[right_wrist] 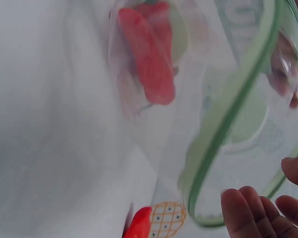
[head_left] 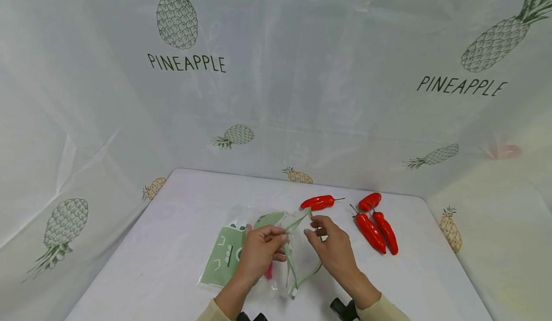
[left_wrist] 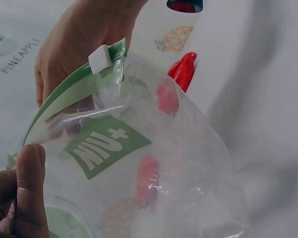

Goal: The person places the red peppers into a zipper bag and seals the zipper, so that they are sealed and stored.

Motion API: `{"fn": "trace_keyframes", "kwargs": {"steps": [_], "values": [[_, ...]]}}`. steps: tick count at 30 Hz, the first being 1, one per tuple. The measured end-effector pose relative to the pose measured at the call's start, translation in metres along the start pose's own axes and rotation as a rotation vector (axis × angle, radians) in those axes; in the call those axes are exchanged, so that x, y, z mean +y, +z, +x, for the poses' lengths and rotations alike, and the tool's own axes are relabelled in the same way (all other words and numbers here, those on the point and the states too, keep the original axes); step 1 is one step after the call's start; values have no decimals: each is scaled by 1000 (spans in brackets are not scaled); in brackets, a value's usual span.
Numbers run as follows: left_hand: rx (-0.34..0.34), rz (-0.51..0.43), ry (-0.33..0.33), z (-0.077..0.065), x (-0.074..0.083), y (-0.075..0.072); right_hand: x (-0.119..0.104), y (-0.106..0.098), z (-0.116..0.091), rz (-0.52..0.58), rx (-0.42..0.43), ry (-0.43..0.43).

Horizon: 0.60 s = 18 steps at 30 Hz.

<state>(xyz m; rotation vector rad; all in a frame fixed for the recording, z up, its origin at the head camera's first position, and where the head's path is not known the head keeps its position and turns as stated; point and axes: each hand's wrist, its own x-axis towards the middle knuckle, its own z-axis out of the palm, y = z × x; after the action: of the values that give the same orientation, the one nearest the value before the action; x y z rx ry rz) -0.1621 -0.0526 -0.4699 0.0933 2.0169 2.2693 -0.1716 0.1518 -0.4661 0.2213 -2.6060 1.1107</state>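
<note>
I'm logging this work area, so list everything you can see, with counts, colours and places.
Zip bag: 1, clear with green rim, in front of the person
Bag slider: 1, white, on the rim
Loose peppers: 4, red, on the table beyond and right of the bag
Red shapes: count unclear, seen through the bag's plastic
Face-printed packet: 1, green, on the table left of the bag
Table: 1, white, underneath
Pineapple-printed sheeting: count unclear, whitish, behind and beside the table
Wrist gear: 2 sets, black, by the wrists
Sleeves: 2, beige, bottom edge
Left hand: 1, pinching the rim
Right hand: 1, beside the rim
</note>
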Motion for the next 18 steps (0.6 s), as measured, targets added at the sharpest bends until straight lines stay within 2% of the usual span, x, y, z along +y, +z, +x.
{"fn": "trace_keyframes", "kwargs": {"steps": [8,18], "values": [[-8,5,-3,-1,-2,0,21,-15,3,-73,57,-26],[-7,0,-5,-2,-3,0,53,-34,8,-164,60,0]]}}
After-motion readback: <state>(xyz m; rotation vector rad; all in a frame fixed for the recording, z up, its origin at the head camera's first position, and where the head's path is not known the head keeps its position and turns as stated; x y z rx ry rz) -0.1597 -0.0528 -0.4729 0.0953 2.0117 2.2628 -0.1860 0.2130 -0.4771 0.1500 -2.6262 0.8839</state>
